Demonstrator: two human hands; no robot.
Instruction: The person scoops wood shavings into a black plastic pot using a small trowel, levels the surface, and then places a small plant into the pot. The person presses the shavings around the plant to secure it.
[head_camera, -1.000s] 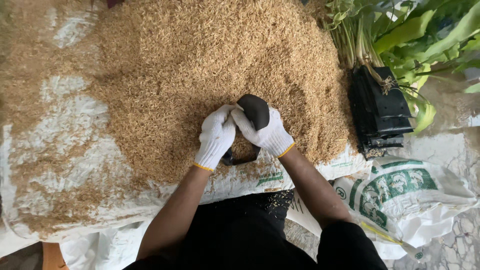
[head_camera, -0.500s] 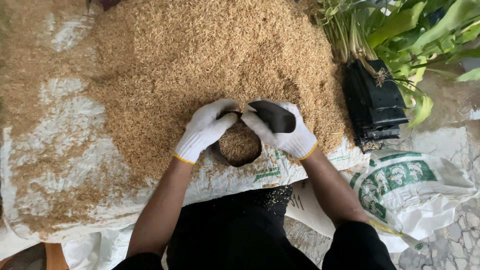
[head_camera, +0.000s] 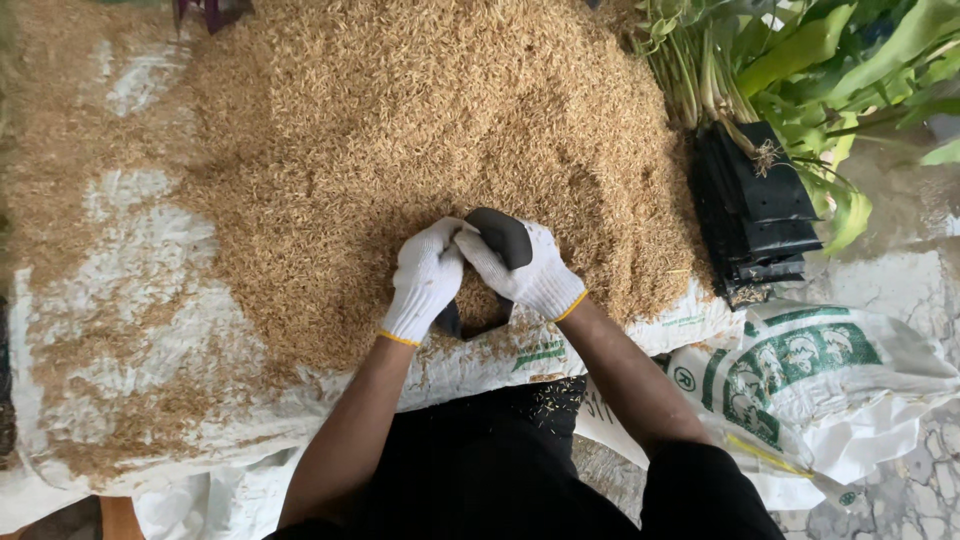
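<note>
Two white-gloved hands meet at one small black grow bag (head_camera: 500, 240) at the husk pile's near edge: the left hand (head_camera: 428, 280) clasps its rim, the right hand (head_camera: 530, 272) grips its folded top. One rice-husk heap (head_camera: 420, 130) covers one white sack sheet (head_camera: 130, 350). Beyond right, one stack of black bags (head_camera: 755, 215) lies beneath green plants (head_camera: 800, 60).

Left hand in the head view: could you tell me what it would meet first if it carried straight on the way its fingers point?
The left hand points up and right; it already touches the black bag and the right hand, and beyond lies the husk pile.
</note>
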